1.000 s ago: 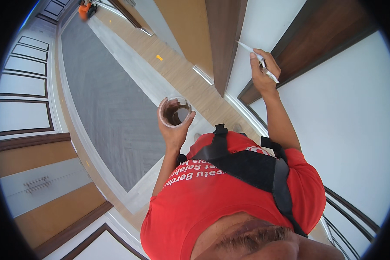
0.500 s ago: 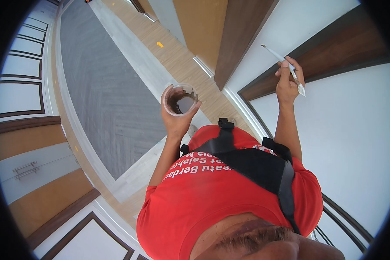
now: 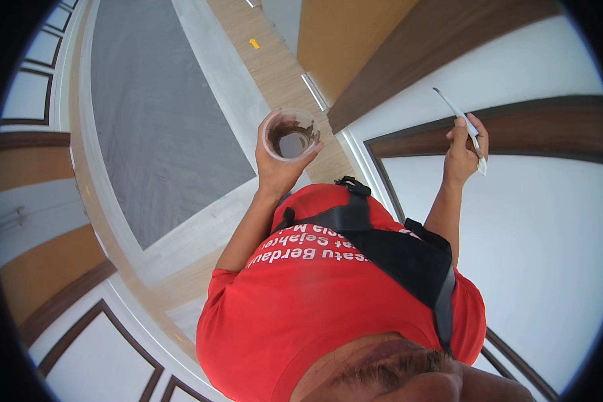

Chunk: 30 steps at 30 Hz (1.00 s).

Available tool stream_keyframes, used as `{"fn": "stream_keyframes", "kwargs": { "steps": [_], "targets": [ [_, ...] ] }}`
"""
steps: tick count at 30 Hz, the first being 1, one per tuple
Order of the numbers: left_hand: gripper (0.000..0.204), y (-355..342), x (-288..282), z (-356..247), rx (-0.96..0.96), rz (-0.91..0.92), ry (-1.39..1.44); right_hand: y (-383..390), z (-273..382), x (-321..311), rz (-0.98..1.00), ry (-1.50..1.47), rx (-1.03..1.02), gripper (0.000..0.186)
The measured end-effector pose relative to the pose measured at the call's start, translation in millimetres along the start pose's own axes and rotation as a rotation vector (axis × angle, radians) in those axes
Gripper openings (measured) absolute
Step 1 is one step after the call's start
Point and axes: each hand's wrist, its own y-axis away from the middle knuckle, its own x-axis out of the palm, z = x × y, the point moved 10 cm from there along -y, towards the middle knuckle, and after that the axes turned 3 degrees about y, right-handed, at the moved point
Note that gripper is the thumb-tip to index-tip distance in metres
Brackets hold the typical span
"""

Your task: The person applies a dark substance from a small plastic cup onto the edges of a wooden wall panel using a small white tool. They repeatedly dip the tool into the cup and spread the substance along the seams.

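A clear plastic cup (image 3: 292, 142) with dark brown liquid, likely paint, in the bottom and smeared up its inner wall is in my left hand (image 3: 278, 171). The fingers wrap round its side, and its open top faces up. My right hand (image 3: 463, 153) pinches a slim white-handled paintbrush (image 3: 453, 105). The brush's thin dark tip points up and to the left, in front of the white wall (image 3: 522, 60). Whether the tip touches the wall, I cannot tell. Beside this hand runs the dark brown wood trim (image 3: 549, 127) of the wall.
A grey floor panel (image 3: 154, 127) with a pale border lies to the left, next to wood-look flooring (image 3: 261, 60) with a yellow arrow. Brown and tan door panels (image 3: 355, 40) stand ahead. Framed white panels (image 3: 100, 362) and a double-handled door (image 3: 33, 214) line the left side.
The surroundings have shifted in the picture as my body turns. My left hand and the cup sit slightly higher and farther right; my right hand with the brush sits lower and farther right.
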Motion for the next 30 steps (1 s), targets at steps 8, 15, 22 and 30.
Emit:
{"fn": "stream_keyframes", "kwargs": {
  "steps": [8, 15, 22, 30],
  "targets": [
    [0.093, -7, -39, 16, -0.008, -0.024, 0.025, 5, 35, 24, 0.050, 0.008, -0.053, 0.027],
    [0.093, -23, -57, 43, -0.037, 0.051, -0.035, 20, 46, 37, 0.053, -0.006, 0.008, 0.032],
    [0.093, -48, -71, 42, -0.033, 0.157, -0.036, 46, 64, 38, 0.014, 0.089, 0.086, 0.033],
    [0.092, -46, -58, 9, -0.038, 0.267, 0.055, 61, 112, 8, -0.069, 0.128, 0.071, 0.032]
  ]
}}
